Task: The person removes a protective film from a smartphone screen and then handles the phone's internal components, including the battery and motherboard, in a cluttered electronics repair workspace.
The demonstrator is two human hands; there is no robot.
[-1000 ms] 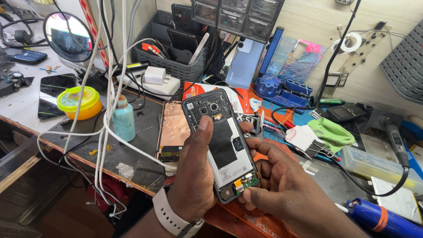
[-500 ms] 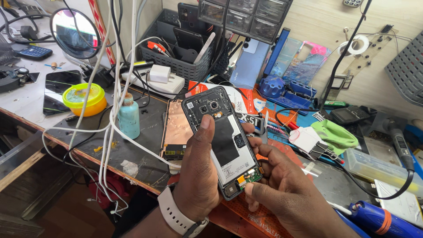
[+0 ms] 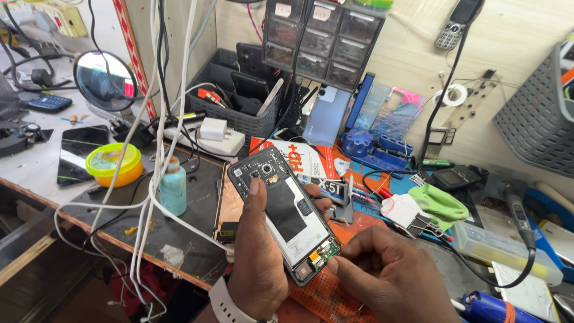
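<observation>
head view: my left hand is wrapped around the opened phone, thumb laid up along its back toward the camera end, fingers clasping it from behind. the phone is held up above the orange mat, tilted, camera end away from me. compared with a second ago it sits at much the same tilt, but my right hand has drawn in against its lower end; the fingertips are now bunched and touching the small green board at that corner. i cannot tell whether they pinch a tool or part. i read that as the work settling on the bottom corner of the phone.

room to move: open on the near side below the hands. left of the phone hang white cables, with a teal bottle beside them and a yellow bowl further out. right lie a green cloth and binder clips, close together. behind is a black basket.
</observation>
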